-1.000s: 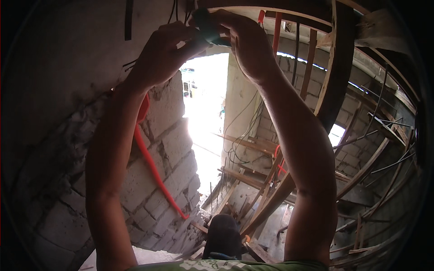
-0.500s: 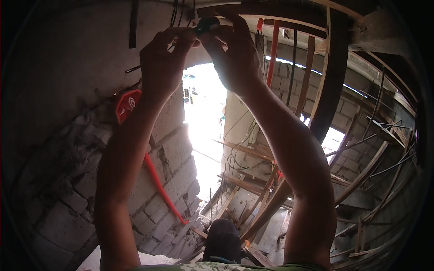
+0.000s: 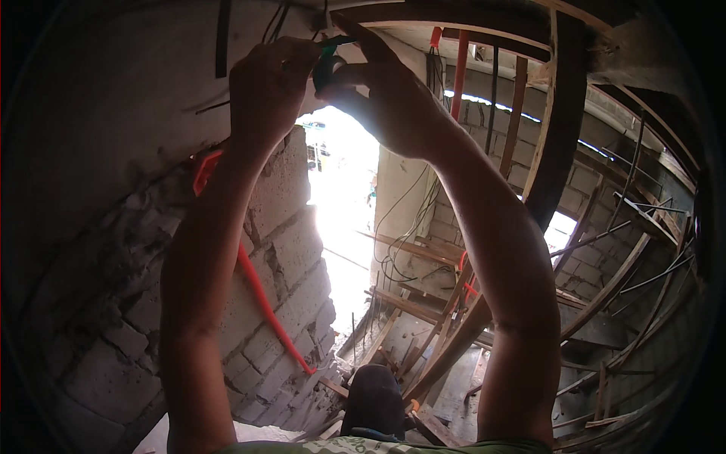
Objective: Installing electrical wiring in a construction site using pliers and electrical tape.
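Both my arms reach up to the top of the view. My right hand (image 3: 397,102) grips a roll of green tape (image 3: 325,69) between thumb and fingers, its index finger stretched upward. From the roll, a short green strip runs up between the two hands. My left hand (image 3: 268,87) is closed beside the roll, its fingertips pinched near the strip; what they hold is hidden. A thin dark wire or rod (image 3: 212,107) sticks out to the left of my left hand. Dark cables (image 3: 278,21) hang from above, just behind the hands.
A red conduit (image 3: 268,306) with a red box (image 3: 204,171) runs down the rough block wall (image 3: 283,219) on the left. Beyond a bright opening (image 3: 344,197), wooden posts (image 3: 556,129), loose planks, rods and hanging wires (image 3: 397,257) crowd the right side. My knee (image 3: 376,397) shows below.
The tape roll has turned and dropped slightly, and a green strip now shows above it. My right hand has shifted right and down a little; my left hand has turned, fingers closed.
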A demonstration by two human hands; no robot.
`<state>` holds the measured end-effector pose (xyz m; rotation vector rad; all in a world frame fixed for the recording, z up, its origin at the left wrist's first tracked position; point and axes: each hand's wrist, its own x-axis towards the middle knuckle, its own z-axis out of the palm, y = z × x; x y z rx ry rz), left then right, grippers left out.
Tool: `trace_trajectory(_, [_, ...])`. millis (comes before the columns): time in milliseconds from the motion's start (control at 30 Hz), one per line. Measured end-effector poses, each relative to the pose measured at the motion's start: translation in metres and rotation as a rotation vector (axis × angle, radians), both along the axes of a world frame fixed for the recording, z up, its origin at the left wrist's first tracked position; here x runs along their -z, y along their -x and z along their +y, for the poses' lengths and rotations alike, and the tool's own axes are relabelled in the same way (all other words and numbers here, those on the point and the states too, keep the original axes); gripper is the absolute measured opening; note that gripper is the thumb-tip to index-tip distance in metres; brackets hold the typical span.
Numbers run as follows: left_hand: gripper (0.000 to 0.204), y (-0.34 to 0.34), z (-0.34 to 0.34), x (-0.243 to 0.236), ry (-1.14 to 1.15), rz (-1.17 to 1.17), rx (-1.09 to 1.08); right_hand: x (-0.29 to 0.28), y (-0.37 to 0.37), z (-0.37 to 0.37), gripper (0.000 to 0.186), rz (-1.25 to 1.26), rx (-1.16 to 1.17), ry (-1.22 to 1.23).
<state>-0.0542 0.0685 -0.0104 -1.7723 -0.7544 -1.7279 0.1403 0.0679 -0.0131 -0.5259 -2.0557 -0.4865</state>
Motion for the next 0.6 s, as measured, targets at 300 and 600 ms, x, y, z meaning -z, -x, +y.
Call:
trace_trajectory(300, [0.009, 0.031, 0.005, 0.002, -0.326, 0.578, -0.195, 0.001, 0.008, -0.009, 0.041, 0.187, -0.379, 0.588])
trace_trajectory(600, [0.014, 0.026, 0.005, 0.012, 0.094, 0.396, 0.1, -0.014, 0.0, 0.007, 0.056, 0.255, -0.518, 0.516])
